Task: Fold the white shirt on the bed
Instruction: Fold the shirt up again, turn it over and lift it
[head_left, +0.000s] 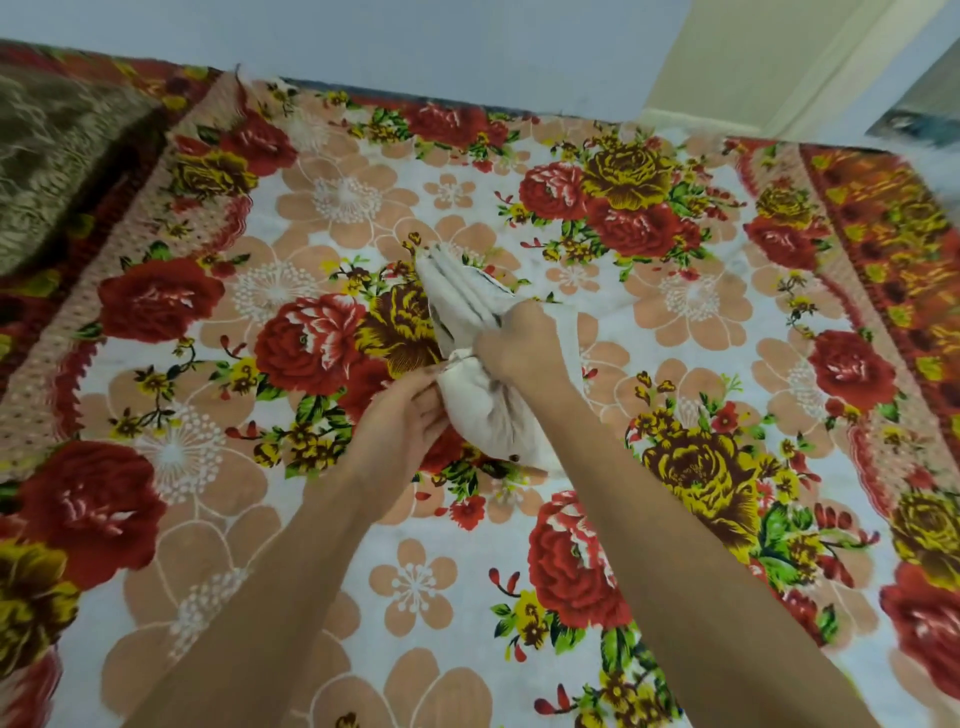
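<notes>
Blanket (57, 150), olive and heaped, sits at the bed's (182, 519) far left corner. Mid-bed, the left hand (410, 415) pinches the near left edge of the white shirt (478, 364), already a narrow bundle. The right hand (519, 345) lies curled over its middle, pressing down. Soft, light cloth, likely to slump; best gripped at the folded edges.

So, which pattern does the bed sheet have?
Floral: red and yellow roses with peach flowers on the white bed sheet, seen in the head view.
</notes>
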